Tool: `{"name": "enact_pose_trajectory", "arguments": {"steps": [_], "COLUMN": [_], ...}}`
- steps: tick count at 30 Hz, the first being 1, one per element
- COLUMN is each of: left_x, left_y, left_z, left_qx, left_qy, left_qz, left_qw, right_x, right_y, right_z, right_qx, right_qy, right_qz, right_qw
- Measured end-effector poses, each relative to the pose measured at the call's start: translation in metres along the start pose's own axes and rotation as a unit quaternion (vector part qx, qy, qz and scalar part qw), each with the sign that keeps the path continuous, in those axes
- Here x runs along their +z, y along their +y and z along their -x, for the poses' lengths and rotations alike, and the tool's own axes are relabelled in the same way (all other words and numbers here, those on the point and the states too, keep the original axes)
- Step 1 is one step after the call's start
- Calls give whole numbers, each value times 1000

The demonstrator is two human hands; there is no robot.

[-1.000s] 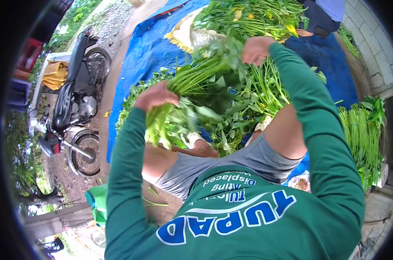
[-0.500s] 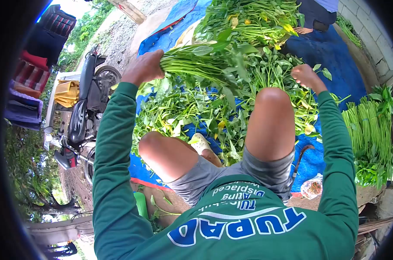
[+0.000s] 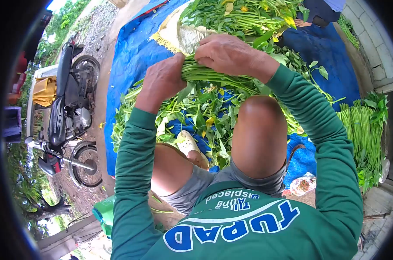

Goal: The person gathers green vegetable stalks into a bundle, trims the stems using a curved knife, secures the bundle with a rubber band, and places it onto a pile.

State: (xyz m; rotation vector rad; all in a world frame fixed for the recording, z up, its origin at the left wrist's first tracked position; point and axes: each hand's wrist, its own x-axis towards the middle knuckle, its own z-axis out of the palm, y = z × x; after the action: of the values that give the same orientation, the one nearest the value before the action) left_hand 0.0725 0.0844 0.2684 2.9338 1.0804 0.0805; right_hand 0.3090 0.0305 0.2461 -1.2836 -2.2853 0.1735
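Note:
A bunch of long green stems lies sideways above my raised knee. My left hand is wrapped round its left end. Close beside it, my right hand has its fingers closed over the top of the same bunch. Loose leafy greens are spread on the blue tarp below the bunch and around my feet. A large heap of greens lies beyond my hands, next to a pale sack with a yellow fringe.
Another person's dark-clothed legs show at the top right. Bundled stems stand at the right, near a block wall. A curved-handled tool and a clear plastic bag lie by my right thigh. A motorcycle is at the left.
My right hand has moved left from beside the knee and closed on the bunch. My left hand, still holding the stems, has come inward and slightly down. The view has shifted.

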Motion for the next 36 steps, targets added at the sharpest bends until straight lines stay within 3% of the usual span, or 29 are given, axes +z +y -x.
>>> {"name": "enact_pose_trajectory", "arguments": {"steps": [3,8,10,12,13,15,16,17,18,19,21,23,25,27,29,31,33,34,36], "left_x": [16,26,41,33,36,38,38,40,54,74,91,71,78,78,71,77,82,86,83], "left_y": [-9,-27,-37,-22,-21,-33,-40,-52,-80,-115,-166,-186,-210,-207,-211,-210,-195,-189,-163], "left_z": [0,-16,-25,-30,-34,-35,-32,-30,-23,-13,9,15,25,23,19,21,13,7,-1], "left_qx": [13,31,86,80,101,97,78,61,43,25,-72,-133,-131,-179,-208,-213,-224,-230,-264], "left_qy": [-20,-13,16,12,22,14,-10,-35,-24,-15,-22,-129,-93,-119,-94,-39,-7,14,37], "left_qz": [6,27,100,201,181,163,170,176,224,272,421,331,345,338,334,344,417,451,432], "left_qw": [1000,999,991,976,978,982,982,982,973,962,904,925,925,916,915,914,881,862,862], "right_x": [25,45,32,4,4,-16,-38,-53,-62,-69,-72,-33,23,35,70,84,102,126,148], "right_y": [17,25,20,7,16,24,18,24,27,9,-32,-70,-110,-136,-118,-71,-15,17,67], "right_z": [-9,12,26,46,63,107,134,175,221,259,331,406,478,483,492,452,427,422,393], "right_qx": [-15,76,122,167,137,228,339,443,426,479,617,682,687,693,588,665,658,594,546], "right_qy": [51,168,178,242,284,343,337,324,341,337,228,269,218,-48,-35,115,142,217,243], "right_qz": [-40,-123,-66,-163,-130,-40,-79,-10,10,-3,12,-122,-161,-150,3,-88,-74,-19,8], "right_qw": [998,975,974,942,940,910,875,836,838,811,753,669,674,703,808,733,736,774,802]}}
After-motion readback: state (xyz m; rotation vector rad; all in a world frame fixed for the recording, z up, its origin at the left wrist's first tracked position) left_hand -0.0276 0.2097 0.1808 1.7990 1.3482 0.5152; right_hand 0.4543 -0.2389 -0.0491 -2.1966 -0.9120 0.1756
